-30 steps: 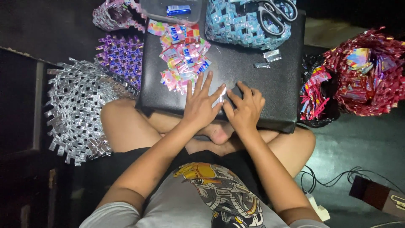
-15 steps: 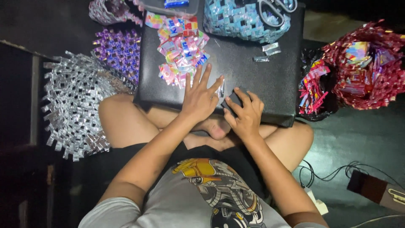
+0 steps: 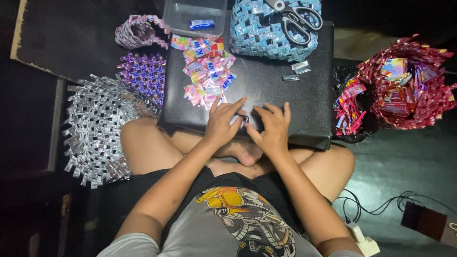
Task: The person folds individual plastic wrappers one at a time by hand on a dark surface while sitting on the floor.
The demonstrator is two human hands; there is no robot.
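I sit cross-legged behind a low black table (image 3: 276, 90). My left hand (image 3: 221, 124) and my right hand (image 3: 271, 129) rest side by side on its near edge, fingers spread and pressing down. Between their fingertips lies a small folded wrapper strip (image 3: 244, 118), mostly hidden by the fingers. A loose heap of colourful candy wrappers (image 3: 207, 71) lies on the table just beyond my left hand. Two small silver folded pieces (image 3: 297, 70) sit further back on the table.
A blue woven wrapper bag (image 3: 266, 33) with black scissors (image 3: 295, 19) on it sits at the table's back. Also there: clear plastic box (image 3: 190, 16), silver woven piece (image 3: 97, 131), purple woven piece (image 3: 143, 76), red woven basket (image 3: 409, 81) with wrappers, cables on the floor (image 3: 381, 209).
Both hands have stayed on the table's near edge; the left hand's fingers have dropped from raised to flat, closing on the small strip. The view has shifted slightly.
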